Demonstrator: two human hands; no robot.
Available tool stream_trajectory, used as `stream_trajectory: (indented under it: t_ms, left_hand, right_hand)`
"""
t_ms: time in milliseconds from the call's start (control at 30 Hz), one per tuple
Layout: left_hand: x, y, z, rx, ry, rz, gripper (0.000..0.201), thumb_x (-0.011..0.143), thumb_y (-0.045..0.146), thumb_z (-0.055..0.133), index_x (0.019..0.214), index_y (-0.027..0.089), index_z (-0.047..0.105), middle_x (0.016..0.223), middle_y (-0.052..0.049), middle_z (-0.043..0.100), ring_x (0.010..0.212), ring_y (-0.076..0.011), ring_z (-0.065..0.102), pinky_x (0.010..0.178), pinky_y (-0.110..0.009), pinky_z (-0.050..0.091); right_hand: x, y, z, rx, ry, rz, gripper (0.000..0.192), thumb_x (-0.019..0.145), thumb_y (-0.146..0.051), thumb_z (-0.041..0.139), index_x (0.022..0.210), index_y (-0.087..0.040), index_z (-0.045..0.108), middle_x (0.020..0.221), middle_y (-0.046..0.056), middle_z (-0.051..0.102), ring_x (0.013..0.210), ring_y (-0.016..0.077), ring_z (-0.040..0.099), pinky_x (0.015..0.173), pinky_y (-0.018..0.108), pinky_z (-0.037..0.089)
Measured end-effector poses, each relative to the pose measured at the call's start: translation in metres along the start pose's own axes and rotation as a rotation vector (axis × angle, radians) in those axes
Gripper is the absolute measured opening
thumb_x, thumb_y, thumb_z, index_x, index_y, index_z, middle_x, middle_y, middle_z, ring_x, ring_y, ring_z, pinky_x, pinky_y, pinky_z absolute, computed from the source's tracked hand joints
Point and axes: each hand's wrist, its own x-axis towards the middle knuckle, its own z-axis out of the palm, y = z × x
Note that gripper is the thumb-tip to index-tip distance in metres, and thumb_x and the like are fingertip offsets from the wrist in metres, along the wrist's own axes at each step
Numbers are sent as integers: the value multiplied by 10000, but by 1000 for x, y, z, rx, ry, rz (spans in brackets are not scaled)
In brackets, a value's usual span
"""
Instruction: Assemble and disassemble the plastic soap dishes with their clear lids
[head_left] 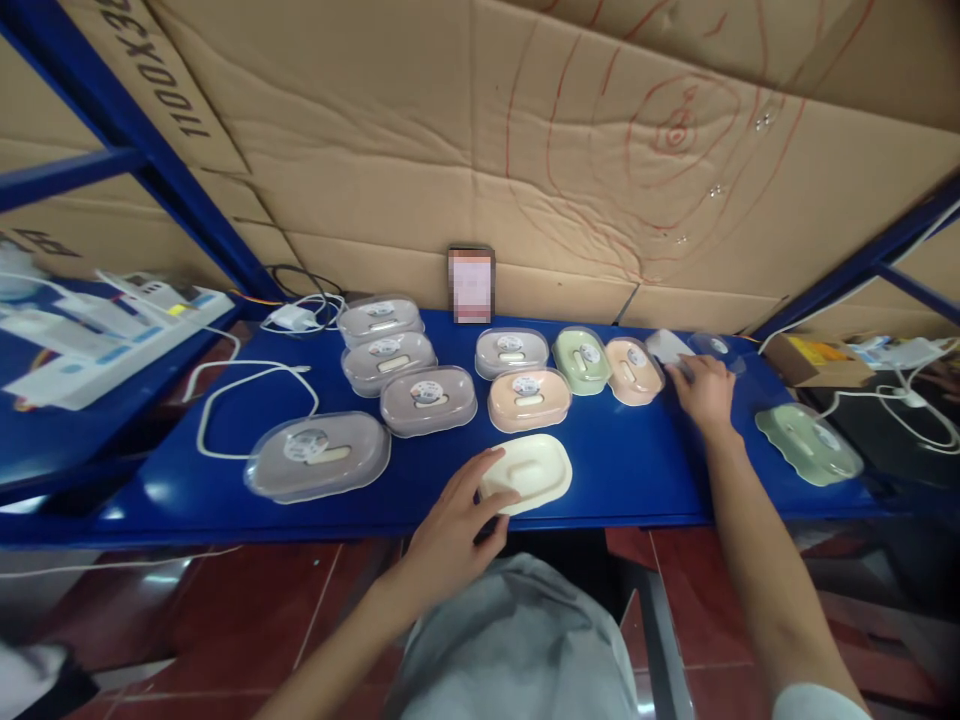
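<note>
My left hand (469, 510) grips the left end of a cream oval box base (536, 470) at the table's front edge, thumb on top. No lid covers this base. My right hand (705, 392) reaches to the back right with its fingers curled down. Whatever they grip, if anything, is hidden. Right by those fingers lie a white item (667, 346) and a clear plastic lid (718, 347) with a round sticker. Lidded oval boxes stand nearby: a peach box (635, 372), a green box (581, 360) and another peach box (529, 400).
Several greyish lidded boxes (427, 400) stand on the left of the blue table (622, 480). A green lidded box (810, 445) sits at the right edge. A pixelated upright device (472, 285) leans on the cardboard wall (375, 150). White cable (201, 425) lies left; power strips (112, 350) are beyond.
</note>
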Motion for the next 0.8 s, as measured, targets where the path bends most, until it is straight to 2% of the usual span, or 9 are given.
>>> stream_trajectory:
  t_ms: [100, 167, 233, 333, 433, 500, 533, 667, 800]
  left_hand:
    - [1, -2, -4, -69, -30, -46, 245, 987, 115, 596, 1163, 251, 699, 1634, -112, 478, 1520, -307, 518, 1228, -479, 507]
    - [1, -3, -6, -120, -27, -80, 189, 954, 100, 628, 1088, 232, 653, 1611, -122, 481, 1490, -294, 548, 1217, -455, 517]
    - [0, -4, -8, -165, 9, -105, 242, 921, 84, 659, 1106, 231, 607, 1607, -140, 461, 1477, -291, 559, 1213, -461, 521]
    - [0, -5, -8, -194, 65, -107, 507, 913, 85, 691, 1365, 256, 539, 1700, -171, 336, 1522, -316, 511, 1230, -516, 504]
    - [0, -6, -8, -163, 7, -75, 674, 952, 90, 671, 1554, 305, 458, 1780, -147, 234, 1602, -331, 412, 1271, -534, 457]
    - [0, -7, -8, -129, -37, -50, 626, 993, 110, 644, 1563, 319, 488, 1802, -118, 221, 1636, -330, 358, 1297, -532, 420]
    - [-1, -7, -7, -116, -46, -43, 594, 1008, 138, 650, 1556, 319, 509, 1808, -113, 218, 1641, -332, 350, 1303, -531, 411]
    - [-4, -10, -3, -84, -26, -68, 554, 1012, 260, 722, 1538, 311, 556, 1788, -124, 293, 1615, -344, 400, 1285, -531, 437]
    - [-5, -14, 3, -60, 14, -80, 456, 1024, 273, 709, 1470, 304, 617, 1749, -117, 373, 1582, -333, 459, 1266, -525, 464]
  right_hand:
    - [-44, -28, -31, 81, 203, -10, 566, 1105, -520, 427, 1410, -111, 671, 1327, 277, 666, 1239, 398, 590, 1061, 580, 457]
    - [-88, -61, -45, 192, 296, -132, 469, 1085, -469, 528, 1420, -178, 681, 1271, 223, 688, 1214, 389, 615, 1066, 590, 463]
    - [-134, -100, -51, 240, 203, -297, 324, 1037, -403, 657, 1342, -323, 733, 1136, 95, 741, 1126, 317, 680, 1059, 530, 486]
    - [-182, -152, -48, 377, -48, -572, 521, 1039, -270, 646, 1534, -420, 582, 1200, 28, 766, 1169, 280, 715, 1104, 536, 483]
    - [-192, -179, -44, 397, -228, -690, 718, 1099, -217, 494, 1702, -514, 242, 1411, -43, 721, 1342, 231, 671, 1156, 551, 488]
    - [-187, -185, -43, 374, -284, -725, 778, 1109, -187, 428, 1721, -530, 93, 1492, -71, 679, 1438, 202, 612, 1168, 555, 500]
    - [-184, -185, -44, 366, -299, -734, 790, 1107, -180, 416, 1720, -538, 71, 1505, -79, 672, 1460, 197, 596, 1170, 558, 507]
    - [-178, -187, -46, 331, -334, -749, 819, 1061, -145, 417, 1698, -586, 152, 1508, -119, 666, 1453, 207, 607, 1176, 569, 526]
    - [-183, -187, -47, 322, -315, -776, 749, 1038, -106, 406, 1666, -512, 354, 1497, -101, 679, 1434, 191, 618, 1207, 528, 509]
